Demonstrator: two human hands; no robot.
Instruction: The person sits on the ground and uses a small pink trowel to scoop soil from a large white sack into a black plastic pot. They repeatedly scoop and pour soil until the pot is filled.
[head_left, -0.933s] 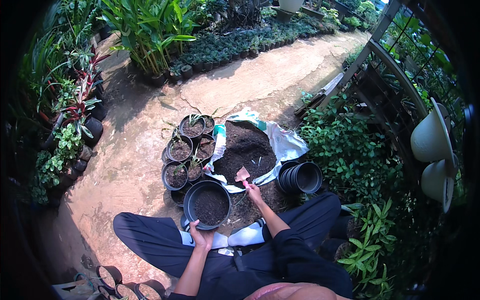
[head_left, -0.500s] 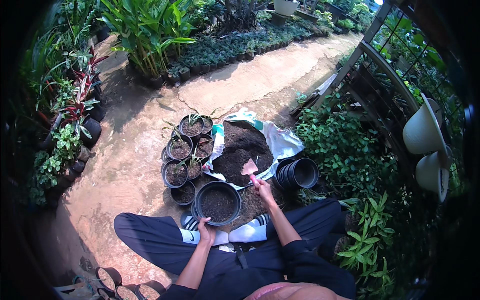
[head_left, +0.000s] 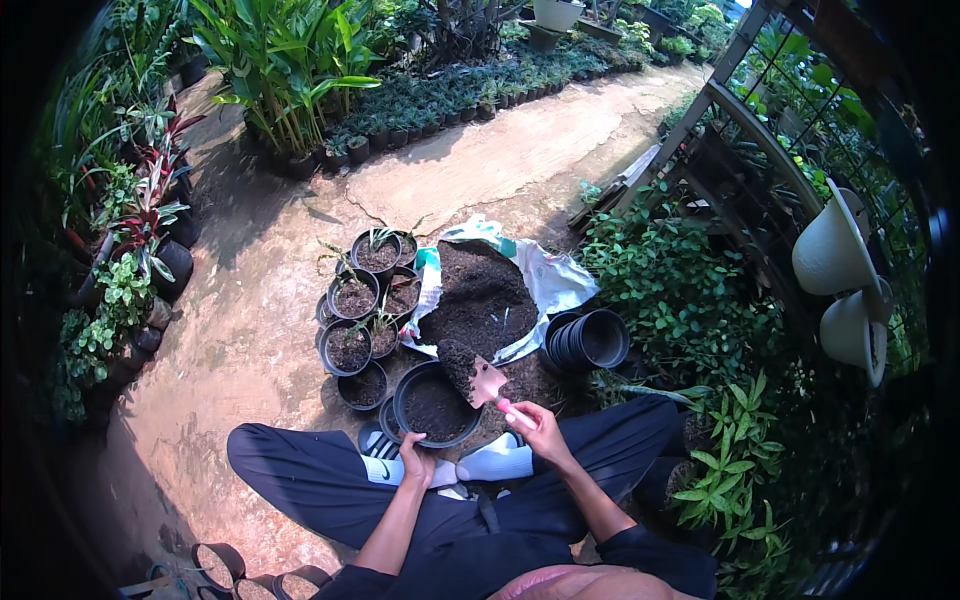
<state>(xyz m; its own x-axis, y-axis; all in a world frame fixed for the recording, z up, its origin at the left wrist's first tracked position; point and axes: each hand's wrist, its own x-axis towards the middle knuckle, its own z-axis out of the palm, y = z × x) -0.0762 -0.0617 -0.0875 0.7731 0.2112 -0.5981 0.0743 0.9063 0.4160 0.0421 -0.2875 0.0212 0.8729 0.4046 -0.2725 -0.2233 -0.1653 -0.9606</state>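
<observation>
My left hand (head_left: 417, 461) grips the near rim of a wide black plant pot (head_left: 428, 408) with dark soil inside. A second dark rim shows along its left side. In my right hand (head_left: 541, 434) is a hand trowel (head_left: 487, 382) with a pinkish blade and handle. Its blade is over the pot's right edge, and dark soil lies or falls at the blade's left side. Beyond the pot, an opened white sack (head_left: 566, 280) holds a mound of dark potting soil (head_left: 470, 290).
Left of the sack stand several small black pots (head_left: 352, 296) with soil and seedlings. A stack of black pots (head_left: 592, 342) sits at its right. Leafy shrubs (head_left: 645, 270) and two pale hat-shaped things (head_left: 838, 245) are on the right. My crossed legs (head_left: 310, 485) flank the pot.
My right hand has drawn the trowel from the sack's near edge toward me, over the pot's right side, with soil at its blade. My left hand still grips the rim.
</observation>
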